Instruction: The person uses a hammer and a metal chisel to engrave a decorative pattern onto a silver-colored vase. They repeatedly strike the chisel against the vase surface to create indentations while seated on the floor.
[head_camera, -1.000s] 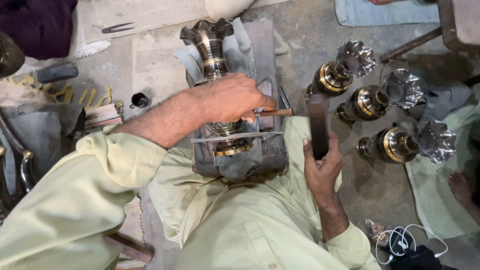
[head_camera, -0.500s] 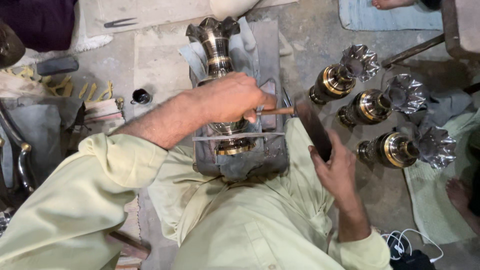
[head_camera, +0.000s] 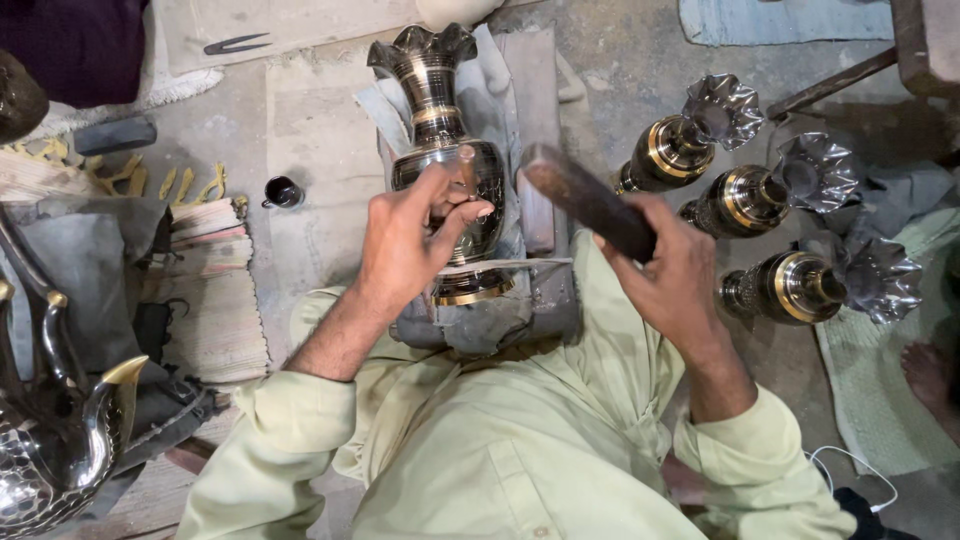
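A dark metal vase (head_camera: 437, 110) with gold bands and a fluted rim lies on its side on a padded grey rest (head_camera: 520, 310) in front of me. My left hand (head_camera: 410, 240) pinches a thin chisel (head_camera: 468, 172) against the vase's belly. To the right of the vase, my right hand (head_camera: 675, 265) grips a dark wooden mallet (head_camera: 585, 200), its head raised and pointing toward the chisel.
Three similar vases (head_camera: 690, 140) (head_camera: 765, 195) (head_camera: 820, 285) lie on the floor at the right. A metal pitcher (head_camera: 50, 450) stands at the lower left, with cloth pads (head_camera: 215, 290) and a small black cup (head_camera: 283, 191) beside it. Another person's bare foot (head_camera: 935, 375) shows at the right edge.
My left hand has shifted on the vase and now pinches the chisel upright. The right hand has swung the mallet up and leftward toward the chisel.
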